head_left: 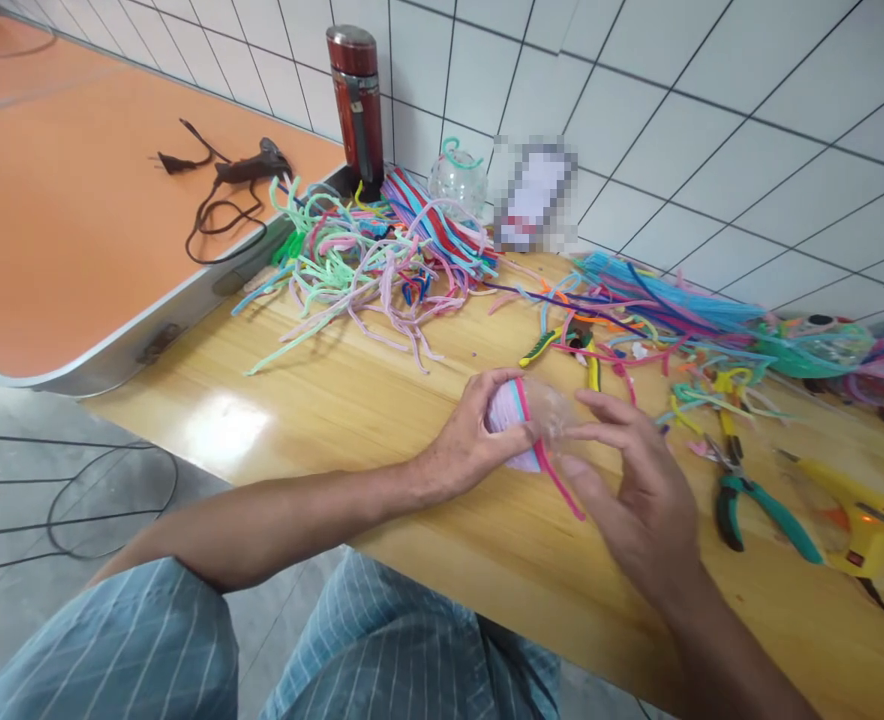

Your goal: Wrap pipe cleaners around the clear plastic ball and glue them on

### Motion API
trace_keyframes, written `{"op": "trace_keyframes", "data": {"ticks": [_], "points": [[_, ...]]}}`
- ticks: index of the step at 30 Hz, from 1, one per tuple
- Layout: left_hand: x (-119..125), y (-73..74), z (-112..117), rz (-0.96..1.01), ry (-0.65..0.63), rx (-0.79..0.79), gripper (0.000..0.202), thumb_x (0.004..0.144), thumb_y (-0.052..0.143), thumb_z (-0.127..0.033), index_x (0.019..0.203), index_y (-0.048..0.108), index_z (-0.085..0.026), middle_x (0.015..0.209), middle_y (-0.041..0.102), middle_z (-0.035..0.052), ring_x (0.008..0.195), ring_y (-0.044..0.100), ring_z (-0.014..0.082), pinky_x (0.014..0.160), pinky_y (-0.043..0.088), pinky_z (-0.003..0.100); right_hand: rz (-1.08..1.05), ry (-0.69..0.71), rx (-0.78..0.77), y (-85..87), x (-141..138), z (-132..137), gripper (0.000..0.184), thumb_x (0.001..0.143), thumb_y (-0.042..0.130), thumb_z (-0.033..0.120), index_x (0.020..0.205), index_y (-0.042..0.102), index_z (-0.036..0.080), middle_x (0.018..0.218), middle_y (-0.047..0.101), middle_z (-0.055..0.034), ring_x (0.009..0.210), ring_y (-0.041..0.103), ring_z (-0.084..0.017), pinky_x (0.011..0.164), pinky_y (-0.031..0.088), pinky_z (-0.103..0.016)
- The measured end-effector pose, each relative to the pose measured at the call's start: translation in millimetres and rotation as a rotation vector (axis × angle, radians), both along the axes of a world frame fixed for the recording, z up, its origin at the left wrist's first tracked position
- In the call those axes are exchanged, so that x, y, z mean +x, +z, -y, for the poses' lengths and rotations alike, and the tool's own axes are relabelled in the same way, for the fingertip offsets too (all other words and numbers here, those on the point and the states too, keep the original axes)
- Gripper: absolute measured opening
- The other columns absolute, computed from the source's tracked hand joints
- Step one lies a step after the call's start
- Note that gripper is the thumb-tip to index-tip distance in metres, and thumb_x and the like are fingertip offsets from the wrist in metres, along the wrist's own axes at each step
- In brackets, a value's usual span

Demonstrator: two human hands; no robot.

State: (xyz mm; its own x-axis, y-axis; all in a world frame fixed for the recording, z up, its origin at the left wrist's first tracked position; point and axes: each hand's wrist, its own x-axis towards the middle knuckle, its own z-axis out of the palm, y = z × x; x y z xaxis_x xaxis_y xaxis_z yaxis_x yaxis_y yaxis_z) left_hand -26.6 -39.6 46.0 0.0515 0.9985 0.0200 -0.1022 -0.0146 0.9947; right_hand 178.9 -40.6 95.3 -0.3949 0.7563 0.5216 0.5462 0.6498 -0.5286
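My left hand (476, 435) is closed around a clear plastic ball (554, 408) partly covered with pipe cleaners. Rows of lilac wrap its left side, bordered by a light blue row and a hot pink pipe cleaner (566, 492) whose loose end hangs down to the right. My left thumb presses over the pink row. At the bare, see-through side is my right hand (641, 490), its fingers apart and curved. The right index fingertip is close to the plastic; whether it touches I cannot tell. The underside of the ball is hidden.
Loose pipe cleaners (337, 265) lie at the back left, with more bundles (659, 295) along the wall. A red thermos (356, 110) and a phone (536, 195) stand behind. Green-handled pliers (761, 505) and a yellow glue gun (862, 520) lie right; a black corded tool (251, 170) lies left.
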Motion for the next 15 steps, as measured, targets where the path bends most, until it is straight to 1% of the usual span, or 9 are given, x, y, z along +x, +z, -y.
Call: {"op": "trace_keyframes", "data": {"ticks": [3,5,7,10,13,15], "points": [[2,-1.2,1,0.027,0.014,0.003,0.065,0.081,0.084,-0.039,0.139,0.057,-0.023,0.143,0.061,0.0111,0.139,0.055,0.0332,0.126,0.042,0.053,0.015,0.027,0.111,-12.1,-10,-5,0.020,0.094,0.076,0.019,0.111,0.071,0.028,0.137,0.073,-0.0104,0.129,0.071,-0.029,0.105,0.061,-0.051],[3,-1.6,1,0.036,0.009,-0.002,0.065,0.081,0.085,-0.038,0.138,0.057,-0.023,0.142,0.061,0.0106,0.140,0.054,0.0328,0.125,0.043,0.052,-0.023,0.024,0.121,-21.3,-11,-8,0.025,0.092,0.076,0.018,0.113,0.070,0.028,0.136,0.073,-0.0105,0.128,0.072,-0.030,0.104,0.062,-0.053],[4,-1.4,1,0.045,-0.006,-0.011,0.064,0.081,0.085,-0.038,0.137,0.057,-0.022,0.142,0.060,0.0108,0.140,0.053,0.0326,0.125,0.043,0.052,-0.072,0.021,0.086,-30.6,-10,-9,0.028,0.091,0.076,0.018,0.116,0.069,0.029,0.137,0.072,-0.0104,0.129,0.071,-0.031,0.106,0.061,-0.057],[4,-0.6,1,0.060,-0.019,-0.030,0.065,0.080,0.086,-0.039,0.135,0.056,-0.022,0.139,0.061,0.0109,0.140,0.053,0.0328,0.124,0.043,0.052,-0.159,0.029,-0.024,-44.8,-7,-11,0.032,0.090,0.076,0.022,0.120,0.068,0.029,0.143,0.068,-0.0117,0.140,0.065,-0.034,0.113,0.057,-0.062],[4,0.1,2,0.071,-0.051,-0.038,0.065,0.079,0.085,-0.036,0.135,0.054,-0.023,0.138,0.060,0.0103,0.139,0.053,0.0325,0.123,0.044,0.053,-0.263,0.039,-0.139,-56.7,-5,-11,0.048,0.091,0.076,0.027,0.136,0.062,0.030,0.155,0.060,-0.0143,0.150,0.056,-0.035,0.118,0.054,-0.063],[4,0.2,3,0.069,-0.090,-0.036,0.065,0.080,0.083,-0.034,0.137,0.053,-0.023,0.139,0.059,0.0104,0.139,0.053,0.0324,0.124,0.043,0.053,-0.290,0.066,-0.182,-61.4,-4,-11,0.058,0.093,0.074,0.030,0.148,0.055,0.032,0.159,0.057,-0.0142,0.151,0.055,-0.035,0.119,0.052,-0.064]]}}
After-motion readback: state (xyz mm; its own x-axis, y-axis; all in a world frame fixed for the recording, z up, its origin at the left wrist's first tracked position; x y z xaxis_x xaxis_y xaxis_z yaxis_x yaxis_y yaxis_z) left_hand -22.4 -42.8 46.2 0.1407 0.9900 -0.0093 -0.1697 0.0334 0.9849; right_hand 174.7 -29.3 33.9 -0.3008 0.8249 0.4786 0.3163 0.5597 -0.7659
